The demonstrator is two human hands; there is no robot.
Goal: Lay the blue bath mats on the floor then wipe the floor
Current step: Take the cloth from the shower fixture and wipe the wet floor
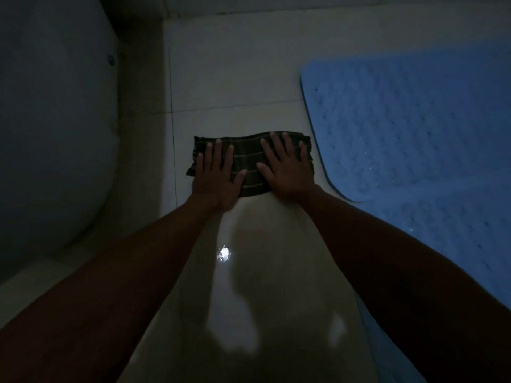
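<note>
On the pale tiled floor [235, 78] of a dim bathroom there are two hands, one dark cloth and one blue bath mat in view. The cloth [249, 161], dark with thin light stripes and folded into a rectangle, lies flat on the tiles in the middle of the view, its long axis running left to right, with the far edge slightly wavy. Both hands press down on it with straight, spread fingers pointing away from the person: the left hand [215, 175] covers the cloth's left part, the right hand [286, 167] its right part, and neither curls round the fabric. The two bare forearms reach in from the bottom corners. The blue bath mat [414, 134] is laid flat on the floor to the right, its bumpy surface dotted with small holes; its rounded left edge runs just beside the cloth's right end, and whether they touch cannot be told. The mat's long axis seems to run from the far right towards the person, and the right forearm hides part of it. To the left stands a large white rounded fixture [55, 134], well apart from the cloth. Between the forearms the tiles shine, with one small bright glint [224, 252] and pale patches of reflected light
</note>
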